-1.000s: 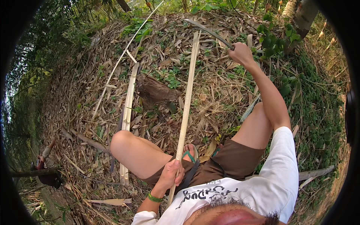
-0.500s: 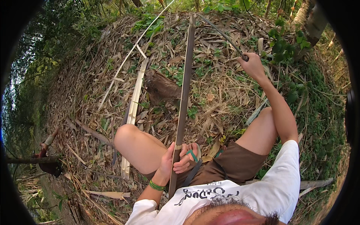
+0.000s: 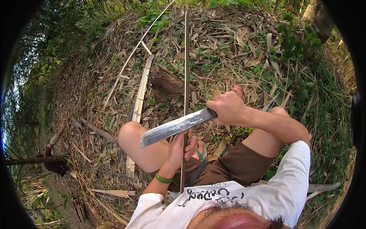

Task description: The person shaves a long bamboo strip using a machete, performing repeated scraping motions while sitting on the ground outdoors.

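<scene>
My left hand (image 3: 177, 151) is wrapped round the lower part of a long, narrow bamboo strip (image 3: 187, 57). The strip stands nearly straight away from me, its edge turned up, its near end by my shirt. In my right hand (image 3: 230, 109) is the handle of a machete (image 3: 177, 126), closed in the fingers. The broad, worn grey blade points left and lies across the strip, just above my left hand. I cannot tell whether blade and strip touch. Part of my left hand's fingers is hidden behind the strip.
Pale split bamboo pieces (image 3: 141, 93) lie beyond my left knee, with a thin bent strip (image 3: 133, 55) farther off. A short brown log (image 3: 167, 82) rests beyond the strip I hold. Another person (image 3: 55, 162) is at the far left. Dry leaves cover the ground.
My right hand has brought the machete from the far right in toward me, its blade swinging round to point left across the strip. The bamboo strip has been turned from its flat side to its edge.
</scene>
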Demonstrator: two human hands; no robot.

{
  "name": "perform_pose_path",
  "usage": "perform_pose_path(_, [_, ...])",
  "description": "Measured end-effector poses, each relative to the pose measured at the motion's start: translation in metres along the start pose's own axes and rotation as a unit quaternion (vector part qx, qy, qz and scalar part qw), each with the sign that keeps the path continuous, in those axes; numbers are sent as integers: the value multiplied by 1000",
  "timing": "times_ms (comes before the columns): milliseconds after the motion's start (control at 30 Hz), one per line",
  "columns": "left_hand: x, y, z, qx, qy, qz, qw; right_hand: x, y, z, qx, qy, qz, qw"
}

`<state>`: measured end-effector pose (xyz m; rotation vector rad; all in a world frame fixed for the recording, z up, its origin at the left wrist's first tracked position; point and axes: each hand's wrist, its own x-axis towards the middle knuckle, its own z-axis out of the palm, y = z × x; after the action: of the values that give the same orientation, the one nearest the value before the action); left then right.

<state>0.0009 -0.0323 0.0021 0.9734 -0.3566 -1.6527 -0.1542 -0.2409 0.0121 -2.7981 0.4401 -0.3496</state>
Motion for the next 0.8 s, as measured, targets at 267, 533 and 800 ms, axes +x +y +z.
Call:
perform_pose_path(267, [-14,-3,9,10,-24,2,1000,20,52,-28,-9,87,199,976])
perform_pose_path(533, [-4,7,11,26,-7,32,999,9,-4,-12,13,0,32,999])
perform_pose_path(800, [-9,1,11,49,-2,16,999,18,16,-20,13,31,121,992])
